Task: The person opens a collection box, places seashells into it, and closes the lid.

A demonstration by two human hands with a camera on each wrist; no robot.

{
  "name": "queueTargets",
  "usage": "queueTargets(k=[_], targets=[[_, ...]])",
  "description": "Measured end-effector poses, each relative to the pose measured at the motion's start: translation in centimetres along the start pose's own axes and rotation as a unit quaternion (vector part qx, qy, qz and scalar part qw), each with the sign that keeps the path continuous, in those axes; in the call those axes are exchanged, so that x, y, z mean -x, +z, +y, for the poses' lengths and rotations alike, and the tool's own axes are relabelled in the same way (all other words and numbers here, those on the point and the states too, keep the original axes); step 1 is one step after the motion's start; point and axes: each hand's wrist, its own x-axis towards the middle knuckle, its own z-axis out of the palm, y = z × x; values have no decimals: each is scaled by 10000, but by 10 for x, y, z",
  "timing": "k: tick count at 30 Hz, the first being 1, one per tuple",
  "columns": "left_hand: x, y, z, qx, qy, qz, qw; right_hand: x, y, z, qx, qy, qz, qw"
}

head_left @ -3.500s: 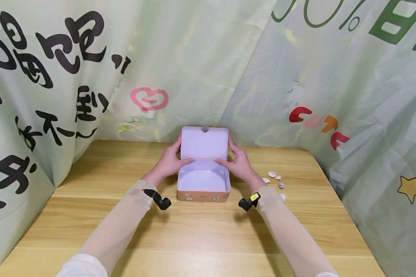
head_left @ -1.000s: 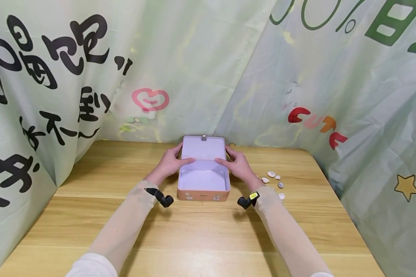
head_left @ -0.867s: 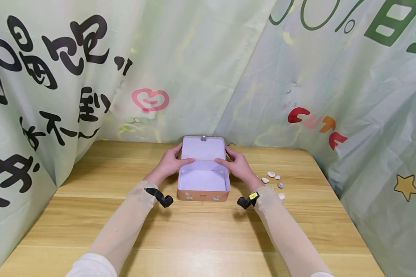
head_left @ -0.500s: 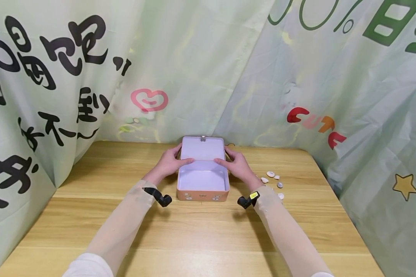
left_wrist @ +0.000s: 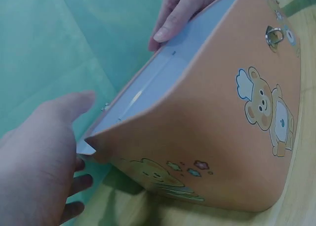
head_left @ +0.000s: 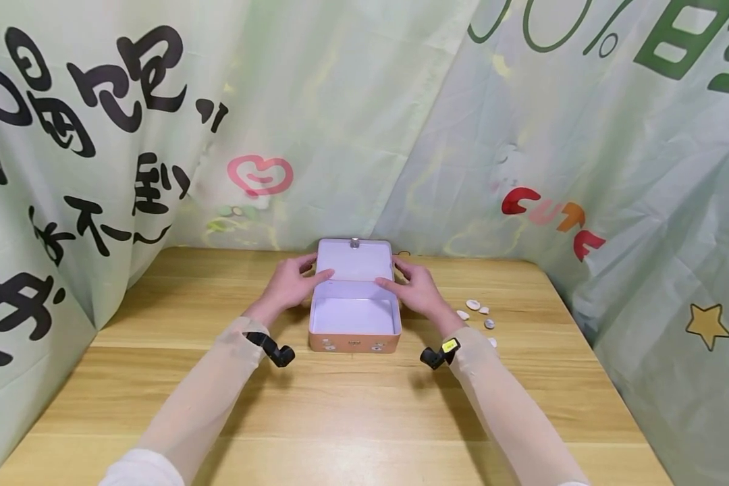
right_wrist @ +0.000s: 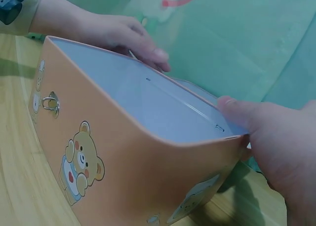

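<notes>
The person's left hand [head_left: 287, 283] has its thumb and fingers apart beside the rear left corner of the box [head_left: 334, 343], and the left wrist view shows a gap between thumb and rim. The right hand [head_left: 420, 290] grips the opposite rear corner, thumb over the edge by the hinge, fingers mostly hidden behind. Between the two hands, the box rests upright on the table [head_left: 352, 418], and its lid [head_left: 354, 262] leans back beyond the thumbs, a metal clasp [head_left: 355, 244] at its top edge. Opening looks done: the lid is well back and the pale inside lies exposed. Outward to the right of the right hand, several small shell-like pieces [head_left: 473, 304] remain outside the box. Past both hands hangs a printed curtain [head_left: 340, 121]
</notes>
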Motion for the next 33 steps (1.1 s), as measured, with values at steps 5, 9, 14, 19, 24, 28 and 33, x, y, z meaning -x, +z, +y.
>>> queueTargets(k=[5, 9, 14, 19, 24, 28, 33], targets=[[6, -6, 2, -107, 19, 330, 9994, 7, -7, -4, -119, -129, 18, 9998], [13, -11, 5, -164, 71, 342, 9993, 15, -14, -6, -93, -102, 59, 9999], [24, -15, 12, -413, 184, 363, 9983, 28, -24, -12, -88, -99, 70, 9999], [38, -14, 25, -596, 197, 520, 9967, 40, -32, -17, -151, -124, 68, 9998], [55, -9, 37, -703, 283, 601, 9953, 52, -40, -18, -206, -228, 125, 9994], [68, -4, 45, -805, 472, 640, 9936, 61, -45, -16, -260, -369, 200, 9988], [82, 3, 51, -1034, 613, 756, 9899, 72, -53, -6, -143, -447, 250, 9986]])
